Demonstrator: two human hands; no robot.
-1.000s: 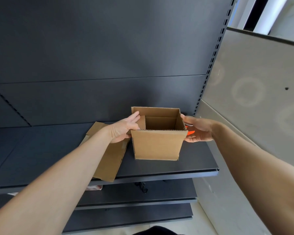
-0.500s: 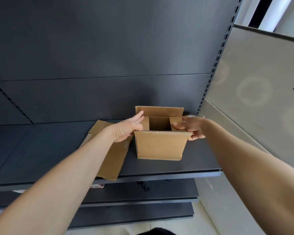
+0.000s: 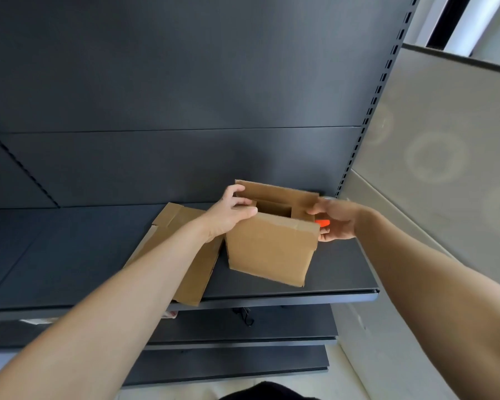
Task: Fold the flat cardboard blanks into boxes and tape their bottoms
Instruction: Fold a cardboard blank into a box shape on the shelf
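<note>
One opened cardboard box (image 3: 270, 249) is seen at the centre of the frame, tilted on the dark shelf (image 3: 341, 272). Its left top flap is gripped by the left hand (image 3: 228, 216), its right side by the right hand (image 3: 334, 219). Flat blanks (image 3: 191, 255), number unclear, lie left of it; one orange object (image 3: 322, 223) shows beside the right fingers

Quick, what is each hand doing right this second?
Left hand: closed on the cardboard box, fingers over its left top flap.
Right hand: gripping the box's right side.
</note>
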